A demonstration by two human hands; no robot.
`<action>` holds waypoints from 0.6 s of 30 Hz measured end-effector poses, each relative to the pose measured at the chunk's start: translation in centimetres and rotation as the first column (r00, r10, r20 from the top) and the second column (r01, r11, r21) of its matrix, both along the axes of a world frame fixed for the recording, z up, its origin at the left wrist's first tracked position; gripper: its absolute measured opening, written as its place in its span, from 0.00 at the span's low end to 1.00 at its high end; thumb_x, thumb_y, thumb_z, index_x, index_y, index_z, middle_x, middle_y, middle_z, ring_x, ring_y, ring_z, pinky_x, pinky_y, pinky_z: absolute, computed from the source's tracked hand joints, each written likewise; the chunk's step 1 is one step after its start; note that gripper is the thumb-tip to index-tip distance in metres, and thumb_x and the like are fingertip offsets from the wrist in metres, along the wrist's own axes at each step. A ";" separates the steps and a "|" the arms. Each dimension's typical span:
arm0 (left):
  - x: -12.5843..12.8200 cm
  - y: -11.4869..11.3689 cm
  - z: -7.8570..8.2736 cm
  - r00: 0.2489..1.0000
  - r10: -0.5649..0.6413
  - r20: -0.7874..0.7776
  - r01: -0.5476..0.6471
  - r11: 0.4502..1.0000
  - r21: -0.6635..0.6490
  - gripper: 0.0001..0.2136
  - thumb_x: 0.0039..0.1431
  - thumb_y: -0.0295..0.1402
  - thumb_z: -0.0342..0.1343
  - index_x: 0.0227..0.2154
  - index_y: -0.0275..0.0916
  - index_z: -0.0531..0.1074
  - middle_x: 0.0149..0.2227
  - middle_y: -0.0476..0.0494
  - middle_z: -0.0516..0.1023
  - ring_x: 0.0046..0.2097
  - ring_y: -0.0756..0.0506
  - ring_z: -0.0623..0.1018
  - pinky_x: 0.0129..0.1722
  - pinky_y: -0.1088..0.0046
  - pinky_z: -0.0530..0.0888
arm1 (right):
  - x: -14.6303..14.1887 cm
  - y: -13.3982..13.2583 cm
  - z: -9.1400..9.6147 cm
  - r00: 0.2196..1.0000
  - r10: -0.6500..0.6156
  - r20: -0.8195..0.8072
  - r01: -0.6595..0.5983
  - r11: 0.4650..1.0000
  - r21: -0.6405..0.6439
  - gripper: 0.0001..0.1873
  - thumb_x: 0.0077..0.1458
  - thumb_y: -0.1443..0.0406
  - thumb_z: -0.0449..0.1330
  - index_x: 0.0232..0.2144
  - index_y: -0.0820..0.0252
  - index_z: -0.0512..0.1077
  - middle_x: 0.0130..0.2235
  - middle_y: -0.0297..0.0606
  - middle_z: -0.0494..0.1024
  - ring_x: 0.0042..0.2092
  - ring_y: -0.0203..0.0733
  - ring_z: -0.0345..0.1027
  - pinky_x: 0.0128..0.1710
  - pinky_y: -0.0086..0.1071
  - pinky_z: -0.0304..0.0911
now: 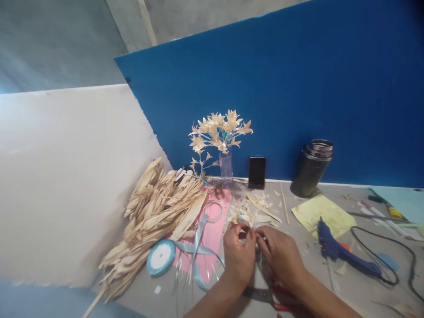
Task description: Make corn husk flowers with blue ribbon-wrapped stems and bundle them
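Observation:
My left hand (pixel 240 251) and my right hand (pixel 281 249) meet over the table, their fingers pinched together. Between their fingertips is a cream corn-husk flower (pixel 247 215); its lower part is hidden by the fingers. Husk scraps and petal pieces (pixel 265 207) lie just beyond it. Beneath my wrists rest scissors (pixel 260 294) with red handles, partly covered by my right forearm. Left of my hands, light blue ribbon (pixel 198 249) trails from its spool (pixel 160 257) across pink paper (pixel 223 216), beside several thin wires (pixel 183 274).
A heap of dried corn husks (pixel 155 221) fills the left side. Behind stand a clear vase (pixel 226 170) of husk flowers (pixel 217 130), a phone (pixel 257 172) and a dark flask (pixel 309 170). At right lie a blue glue gun (pixel 344 256), its cord, and yellow paper (pixel 318 212).

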State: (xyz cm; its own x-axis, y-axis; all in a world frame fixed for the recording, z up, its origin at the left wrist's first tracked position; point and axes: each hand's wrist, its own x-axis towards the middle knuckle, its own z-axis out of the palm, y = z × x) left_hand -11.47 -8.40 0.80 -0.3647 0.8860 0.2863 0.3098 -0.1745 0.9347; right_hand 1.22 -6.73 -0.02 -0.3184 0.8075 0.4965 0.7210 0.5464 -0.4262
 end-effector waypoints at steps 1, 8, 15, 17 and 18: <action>0.0 0.0 0.0 1.000 -0.005 0.013 0.005 1.000 -0.005 0.03 0.55 0.33 0.59 0.28 0.40 0.74 0.30 0.44 0.76 0.35 0.44 0.76 0.39 0.69 0.72 | 0.0 0.0 0.2 0.999 0.004 -0.032 -0.006 0.999 -0.044 0.16 0.65 0.63 0.48 0.29 0.57 0.73 0.28 0.40 0.80 0.29 0.44 0.74 0.30 0.32 0.59; -0.2 0.0 1.4 0.951 -0.045 0.305 0.080 0.992 -0.103 0.06 0.56 0.34 0.57 0.27 0.38 0.72 0.27 0.48 0.75 0.32 0.48 0.74 0.35 0.73 0.71 | -0.2 -0.2 2.2 0.913 -0.021 -0.407 -0.097 0.959 -0.266 0.12 0.60 0.59 0.54 0.29 0.56 0.74 0.28 0.38 0.81 0.30 0.45 0.74 0.32 0.34 0.64; -0.5 -0.2 2.6 0.843 -0.141 0.519 0.206 0.976 -0.070 0.08 0.52 0.35 0.60 0.25 0.37 0.70 0.23 0.51 0.72 0.26 0.51 0.71 0.28 0.75 0.69 | -0.2 -0.1 3.2 0.744 -0.064 -0.665 -0.329 0.831 -0.449 0.15 0.55 0.56 0.61 0.24 0.58 0.78 0.26 0.38 0.81 0.29 0.44 0.74 0.31 0.31 0.66; -0.4 -0.3 2.8 0.813 -0.141 0.565 0.209 0.976 -0.057 0.09 0.51 0.36 0.61 0.25 0.36 0.70 0.22 0.51 0.72 0.25 0.51 0.70 0.27 0.76 0.69 | -0.2 0.0 3.1 0.706 -0.065 -0.706 -0.377 0.809 -0.452 0.15 0.54 0.55 0.63 0.24 0.59 0.78 0.25 0.39 0.81 0.29 0.44 0.74 0.32 0.31 0.66; -0.3 -0.3 2.8 0.802 -0.137 0.582 0.206 0.977 -0.055 0.09 0.51 0.36 0.62 0.24 0.36 0.70 0.21 0.51 0.72 0.25 0.52 0.70 0.27 0.76 0.68 | -0.1 0.0 3.1 0.697 -0.066 -0.714 -0.381 0.810 -0.447 0.15 0.53 0.55 0.63 0.24 0.60 0.78 0.25 0.39 0.81 0.29 0.44 0.74 0.32 0.31 0.66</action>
